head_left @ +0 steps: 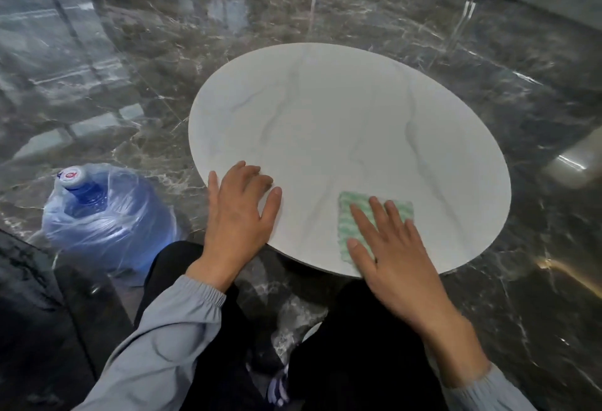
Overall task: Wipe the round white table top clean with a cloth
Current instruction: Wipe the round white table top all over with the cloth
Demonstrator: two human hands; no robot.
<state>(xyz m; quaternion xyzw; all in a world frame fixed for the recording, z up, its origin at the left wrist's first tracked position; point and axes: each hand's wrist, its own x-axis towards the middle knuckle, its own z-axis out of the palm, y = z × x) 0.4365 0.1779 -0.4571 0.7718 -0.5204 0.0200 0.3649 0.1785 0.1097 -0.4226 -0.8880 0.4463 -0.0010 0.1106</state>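
My right hand point(394, 254) lay flat with its fingers straight and spread, pressing the green-and-white cloth point(346, 221) onto the near part of the round white bench point(342, 124). My palm and fingers hid much of the cloth, so only its far and left parts showed. My left hand point(239, 215) rested on the bench's near-left edge, well apart from the right one, with fingers loosely bent and gripping nothing; their tips were blurred. Both grey sleeves point(169, 339) ran out of the picture at the bottom, and my dark trousers point(358, 361) hid the floor beneath me. What held the bench up was mostly hidden under its top. To the left, a blue water bottle point(107, 215) wrapped in clear plastic stood on the dark marble floor point(537, 85). The far shapes reflected in the floor were too blurred to name.
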